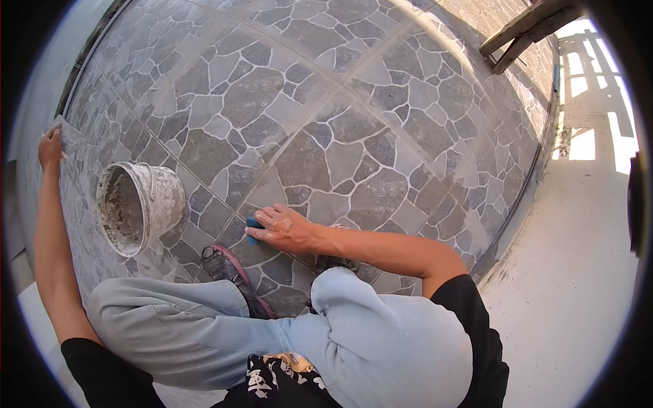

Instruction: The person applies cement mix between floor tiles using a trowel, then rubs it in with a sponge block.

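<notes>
My right hand (286, 230) is pressed down on the tiled floor (316, 166), its fingers closed around a blue sponge (253, 231). Most of the sponge is hidden under the fingers. Out at the far left, my left hand (50, 146) grips a flat, pale grey piece (68, 134) close to the wall side. What kind of piece it is cannot be made out. Between my hands stands a white bucket (166, 197), crusted with grey-white mortar, its open mouth facing me in this wide view. The stone-pattern tiles have pale joints with whitish smears.
My shoes (231, 272) rest on the tiles just below my right hand. A wooden trestle leg (524, 37) stands at the upper right. A pale wall (564, 251) runs along the right side, with a dark gap at its foot. Another wall edge (85, 58) borders the left.
</notes>
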`<state>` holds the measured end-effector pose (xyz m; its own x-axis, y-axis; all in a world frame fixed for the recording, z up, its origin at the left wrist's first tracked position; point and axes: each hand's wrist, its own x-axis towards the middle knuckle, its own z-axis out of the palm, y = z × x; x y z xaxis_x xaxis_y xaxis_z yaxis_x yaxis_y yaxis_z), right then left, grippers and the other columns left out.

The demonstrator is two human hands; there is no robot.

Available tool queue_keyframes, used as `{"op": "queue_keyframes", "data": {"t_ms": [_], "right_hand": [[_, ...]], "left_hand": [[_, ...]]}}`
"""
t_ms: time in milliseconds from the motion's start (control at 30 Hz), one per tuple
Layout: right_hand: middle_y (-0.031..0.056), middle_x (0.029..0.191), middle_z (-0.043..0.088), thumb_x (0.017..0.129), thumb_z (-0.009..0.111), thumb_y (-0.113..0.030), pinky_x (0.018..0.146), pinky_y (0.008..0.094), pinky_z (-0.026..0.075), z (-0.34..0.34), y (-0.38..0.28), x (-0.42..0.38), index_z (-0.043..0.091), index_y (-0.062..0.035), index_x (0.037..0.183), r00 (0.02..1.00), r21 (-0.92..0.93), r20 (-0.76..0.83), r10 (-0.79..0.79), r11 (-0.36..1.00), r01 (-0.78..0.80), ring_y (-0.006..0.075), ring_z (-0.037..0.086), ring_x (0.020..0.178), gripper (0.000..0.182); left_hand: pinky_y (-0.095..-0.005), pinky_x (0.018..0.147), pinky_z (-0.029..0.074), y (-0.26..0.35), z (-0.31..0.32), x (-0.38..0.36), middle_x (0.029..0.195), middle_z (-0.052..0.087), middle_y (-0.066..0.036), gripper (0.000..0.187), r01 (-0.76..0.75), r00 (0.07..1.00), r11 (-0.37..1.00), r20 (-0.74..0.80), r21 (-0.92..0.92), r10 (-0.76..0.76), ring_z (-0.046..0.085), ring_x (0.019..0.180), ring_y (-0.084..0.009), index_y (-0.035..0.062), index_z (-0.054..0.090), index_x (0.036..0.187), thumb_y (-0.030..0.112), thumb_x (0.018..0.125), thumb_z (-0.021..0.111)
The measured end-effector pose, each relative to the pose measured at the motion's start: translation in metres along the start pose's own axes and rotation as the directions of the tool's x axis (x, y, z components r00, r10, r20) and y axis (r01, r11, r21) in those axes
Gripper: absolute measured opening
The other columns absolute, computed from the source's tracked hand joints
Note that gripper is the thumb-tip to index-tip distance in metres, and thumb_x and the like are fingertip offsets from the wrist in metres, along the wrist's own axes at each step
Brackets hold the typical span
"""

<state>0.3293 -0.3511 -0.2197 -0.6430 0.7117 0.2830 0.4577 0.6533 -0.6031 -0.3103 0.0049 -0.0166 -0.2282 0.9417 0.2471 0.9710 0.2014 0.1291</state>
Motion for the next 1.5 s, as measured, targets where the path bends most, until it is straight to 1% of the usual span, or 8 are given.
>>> {"op": "queue_keyframes", "data": {"t_ms": [200, 367, 600, 700, 767, 900, 1200, 1500], "right_hand": [[0.0172, 0.110, 0.065, 0.089, 0.059, -0.011, 0.089, 0.0467, 0.049, -0.127, 0.218, 0.049, 0.073, -0.0198, 0.120, 0.716, -0.429, -0.483, 0.504, 0.577, -0.695, 0.0341, 0.064, 0.104, 0.035], [0.0214, 0.113, 0.061, 0.090, 0.062, -0.014, 0.089, 0.0491, 0.049, -0.196, 0.237, 0.060, 0.066, -0.0109, 0.130, 0.602, -0.495, -0.737, 0.308, 0.362, -0.790, 0.0383, 0.062, 0.105, 0.040], [0.0171, 0.108, 0.060, 0.091, 0.052, -0.005, 0.091, 0.0446, 0.047, 0.004, 0.032, 0.080, 0.069, -0.0170, 0.130, 0.943, 0.060, 0.212, -0.256, 0.967, 0.249, 0.0329, 0.061, 0.105, 0.044], [0.0180, 0.111, 0.061, 0.092, 0.053, -0.011, 0.087, 0.0454, 0.049, -0.057, 0.158, 0.089, 0.072, -0.0211, 0.124, 0.985, -0.336, -0.159, 0.067, 0.934, -0.118, 0.0334, 0.061, 0.107, 0.038], [0.0210, 0.112, 0.063, 0.095, 0.054, -0.015, 0.087, 0.0497, 0.050, -0.145, 0.259, 0.075, 0.072, -0.0129, 0.117, 0.690, -0.496, -0.570, 0.445, 0.483, -0.722, 0.0378, 0.063, 0.107, 0.029], [0.0217, 0.120, 0.062, 0.091, 0.061, -0.026, 0.097, 0.0545, 0.048, -0.271, 0.278, 0.062, 0.072, -0.0090, 0.114, 0.419, -0.423, -0.739, 0.527, 0.121, -0.898, 0.0410, 0.060, 0.114, 0.031], [0.0191, 0.114, 0.062, 0.098, 0.051, -0.010, 0.098, 0.0419, 0.049, 0.029, 0.037, 0.110, 0.069, -0.0140, 0.129, 0.966, -0.087, 0.070, -0.251, 0.963, 0.256, 0.0332, 0.061, 0.113, 0.036], [0.0247, 0.116, 0.062, 0.093, 0.058, -0.020, 0.093, 0.0552, 0.049, -0.222, 0.293, 0.113, 0.072, -0.0072, 0.113, 0.592, -0.506, -0.658, 0.465, 0.309, -0.805, 0.0416, 0.060, 0.112, 0.027]], "left_hand": [[-0.0344, 0.093, 0.051, -0.019, -0.034, -0.021, 0.120, 0.073, -0.016, 0.039, -0.043, 0.998, 0.997, -0.051, 0.065, 0.046, 0.070, 0.108, -0.0259, 0.0097, 0.075, 0.124, 0.029, 0.096, 0.055], [-0.0339, 0.084, 0.053, -0.096, -0.040, -0.042, 0.111, 0.075, -0.015, 0.038, 0.141, 0.983, 0.985, -0.101, -0.099, -0.150, 0.071, 0.095, -0.0225, 0.0097, 0.076, 0.123, 0.028, 0.096, 0.056], [-0.0342, 0.063, 0.054, -0.062, 0.004, -0.055, 0.095, 0.076, -0.009, 0.035, 0.260, 0.966, 0.961, 0.028, -0.093, -0.258, 0.068, 0.062, -0.0177, 0.0103, 0.077, 0.119, 0.027, 0.094, 0.060], [-0.0347, 0.065, 0.055, -0.068, 0.014, -0.036, 0.094, 0.077, -0.010, 0.035, 0.163, 0.985, 0.987, -0.059, 0.007, -0.163, 0.068, 0.059, -0.0189, 0.0123, 0.078, 0.118, 0.030, 0.093, 0.061], [-0.0379, 0.066, 0.054, -0.081, 0.008, -0.041, 0.101, 0.077, -0.015, 0.041, 0.096, 0.993, 0.995, -0.076, 0.012, -0.095, 0.072, 0.069, -0.0267, 0.0106, 0.077, 0.120, 0.031, 0.091, 0.058], [-0.0378, 0.067, 0.054, -0.102, -0.020, -0.060, 0.098, 0.077, -0.014, 0.041, 0.278, 0.957, 0.954, -0.047, -0.113, -0.285, 0.071, 0.066, -0.0245, 0.0108, 0.077, 0.120, 0.032, 0.091, 0.059], [-0.0399, 0.072, 0.056, -0.075, 0.018, -0.036, 0.101, 0.077, -0.015, 0.040, 0.029, 0.984, 0.998, -0.180, 0.058, -0.018, 0.073, 0.073, -0.0277, 0.0121, 0.077, 0.119, 0.033, 0.091, 0.058], [-0.0424, 0.092, 0.054, -0.147, -0.025, -0.081, 0.116, 0.074, -0.018, 0.038, 0.159, 0.985, 0.958, -0.105, 0.238, -0.138, 0.071, 0.106, -0.0334, 0.0124, 0.078, 0.116, 0.034, 0.090, 0.059]]}}
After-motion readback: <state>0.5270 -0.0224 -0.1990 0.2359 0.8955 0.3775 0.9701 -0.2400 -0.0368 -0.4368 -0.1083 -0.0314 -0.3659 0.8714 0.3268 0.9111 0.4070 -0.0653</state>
